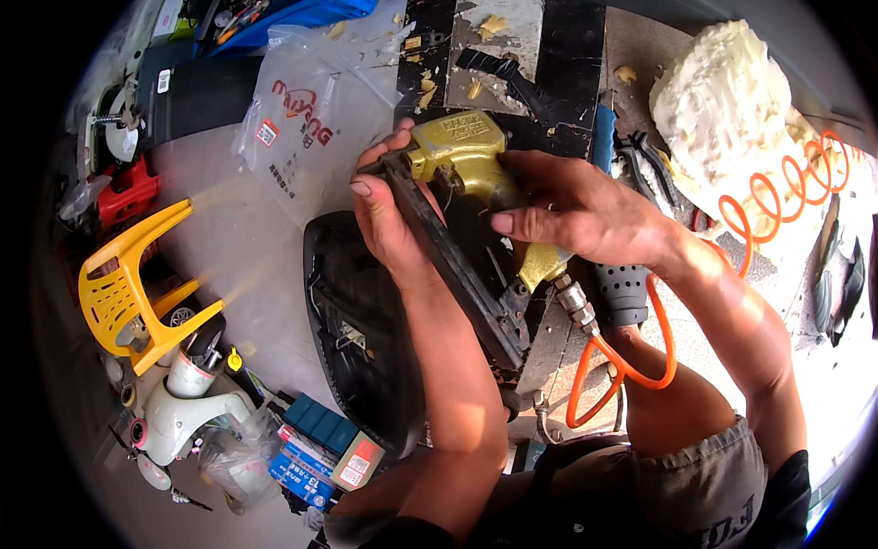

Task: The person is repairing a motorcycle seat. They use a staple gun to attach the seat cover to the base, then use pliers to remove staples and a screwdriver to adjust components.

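Observation:
A gold air staple gun [464, 137] is held up before me, its long black magazine [448, 261] slanting down to the right. My left hand [391, 215] is closed round the magazine's upper end, thumb on top and fingertips showing behind. Across the gun's handle lies my right hand [585, 209], closed on it, with some fingers hidden behind the gun. From the handle's base a metal coupling [576, 306] leads into an orange air hose [574, 389]. Beneath my left forearm is a black moulded seat shell [340, 274], partly covered by the arm.
A clear plastic bag [315, 105] lies beyond the shell. Cream foam [722, 87] is heaped at the far right, near the coiled orange hose [764, 210]. A yellow plastic stool [123, 306] lies at the left. Several boxes [320, 448] sit at the lower left. Foam scraps [494, 26] litter the black-and-white bench surface.

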### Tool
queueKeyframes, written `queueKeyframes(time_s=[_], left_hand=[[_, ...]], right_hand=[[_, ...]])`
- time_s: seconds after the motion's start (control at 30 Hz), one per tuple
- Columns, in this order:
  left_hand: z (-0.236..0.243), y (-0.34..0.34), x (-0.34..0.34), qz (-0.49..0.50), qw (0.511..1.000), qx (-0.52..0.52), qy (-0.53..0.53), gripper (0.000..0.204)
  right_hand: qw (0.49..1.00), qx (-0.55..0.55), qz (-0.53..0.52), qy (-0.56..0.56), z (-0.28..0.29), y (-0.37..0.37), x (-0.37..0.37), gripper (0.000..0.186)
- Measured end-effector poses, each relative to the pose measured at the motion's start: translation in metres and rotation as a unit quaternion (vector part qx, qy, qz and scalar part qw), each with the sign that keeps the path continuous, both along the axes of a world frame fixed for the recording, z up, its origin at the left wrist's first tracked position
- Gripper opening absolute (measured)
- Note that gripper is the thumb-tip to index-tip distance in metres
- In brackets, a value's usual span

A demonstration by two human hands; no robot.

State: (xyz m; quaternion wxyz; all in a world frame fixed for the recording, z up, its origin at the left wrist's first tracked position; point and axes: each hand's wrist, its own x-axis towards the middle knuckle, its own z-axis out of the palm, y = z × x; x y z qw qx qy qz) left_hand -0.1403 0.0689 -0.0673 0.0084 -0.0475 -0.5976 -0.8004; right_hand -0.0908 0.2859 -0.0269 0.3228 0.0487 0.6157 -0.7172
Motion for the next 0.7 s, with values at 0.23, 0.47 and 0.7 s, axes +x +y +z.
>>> queueKeyframes(time_s=[0.23, 0.47, 0.7], left_hand=[[-0.012, 0.005, 0.0, -0.042, 0.998, 0.04, -0.022, 0.054], [-0.009, 0.016, 0.008, -0.076, 0.996, -0.009, -0.041, 0.055], [-0.024, 0.013, 0.018, -0.033, 0.993, 0.066, -0.091, 0.055]], right_hand=[[0.963, 0.234, -0.019, 0.135, -0.001, -0.019, 0.004, 0.104], [0.988, 0.061, -0.123, -0.074, -0.009, -0.033, 0.008, 0.12], [0.991, 0.041, -0.109, -0.061, -0.006, -0.022, 0.038, 0.106]])
